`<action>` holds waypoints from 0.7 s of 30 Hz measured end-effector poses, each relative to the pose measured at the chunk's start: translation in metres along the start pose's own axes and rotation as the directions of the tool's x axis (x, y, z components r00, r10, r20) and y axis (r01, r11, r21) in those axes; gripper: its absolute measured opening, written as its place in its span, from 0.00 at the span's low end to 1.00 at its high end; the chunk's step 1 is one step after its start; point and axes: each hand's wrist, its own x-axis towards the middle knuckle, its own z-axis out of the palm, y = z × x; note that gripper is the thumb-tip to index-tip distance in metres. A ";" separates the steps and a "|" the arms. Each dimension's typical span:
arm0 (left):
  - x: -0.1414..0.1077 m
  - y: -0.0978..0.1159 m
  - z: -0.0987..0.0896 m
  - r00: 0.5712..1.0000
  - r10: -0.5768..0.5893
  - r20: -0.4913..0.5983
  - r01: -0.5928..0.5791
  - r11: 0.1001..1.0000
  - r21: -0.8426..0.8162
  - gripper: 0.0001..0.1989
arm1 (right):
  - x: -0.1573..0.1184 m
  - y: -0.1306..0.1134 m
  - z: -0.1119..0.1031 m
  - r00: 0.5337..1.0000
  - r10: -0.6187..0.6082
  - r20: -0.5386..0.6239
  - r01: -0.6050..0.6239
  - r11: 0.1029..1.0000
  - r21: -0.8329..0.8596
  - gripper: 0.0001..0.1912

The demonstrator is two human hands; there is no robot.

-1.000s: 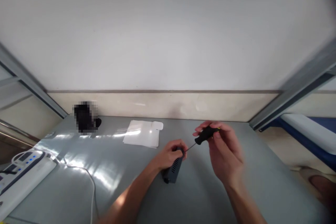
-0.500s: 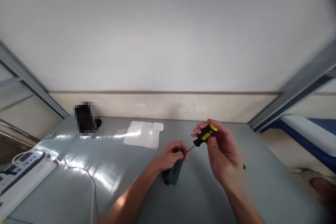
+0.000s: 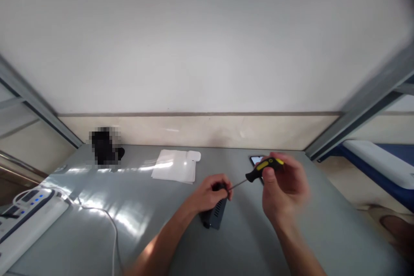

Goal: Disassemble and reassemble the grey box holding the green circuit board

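Note:
My left hand (image 3: 211, 193) is closed around the upper end of a dark slotted box-shaped device (image 3: 217, 215), which stands tilted on the grey table. In my right hand (image 3: 287, 187) is a screwdriver (image 3: 265, 169) with a black and yellow handle, pinched between thumb and fingers. Its thin shaft points left and down, and the tip reaches the end of the device beside my left fingertips. Whether the tip sits in a screw is too small to make out. Partly hidden behind the right hand, a phone (image 3: 256, 160) lies on the table.
White papers (image 3: 173, 170) lie at the back, with a small white case (image 3: 194, 155) on their corner. A pixelated black object (image 3: 104, 148) stands at the back left. At the left, a white power strip (image 3: 37, 217) has a cable (image 3: 110, 215) trailing forward. A wall borders the table (image 3: 323, 224).
My right hand and the screwdriver handle have moved right and slightly down, and the shaft lies flatter. The phone has come into sight. My left hand holds the device almost unmoved.

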 end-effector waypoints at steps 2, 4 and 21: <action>0.000 0.003 -0.002 1.000 0.024 -0.004 -0.024 1.000 0.005 0.05 | 0.004 0.006 -0.003 0.994 0.082 -0.072 -0.077 0.995 0.064 0.12; -0.002 0.006 -0.005 0.999 0.038 -0.013 -0.037 0.998 0.052 0.05 | 0.008 0.011 -0.005 0.984 0.149 -0.096 -0.138 0.984 0.114 0.13; -0.028 0.048 -0.018 0.948 0.318 0.004 -0.132 0.380 0.915 0.06 | -0.044 -0.071 0.003 0.906 0.164 0.389 -0.114 0.982 -0.149 0.07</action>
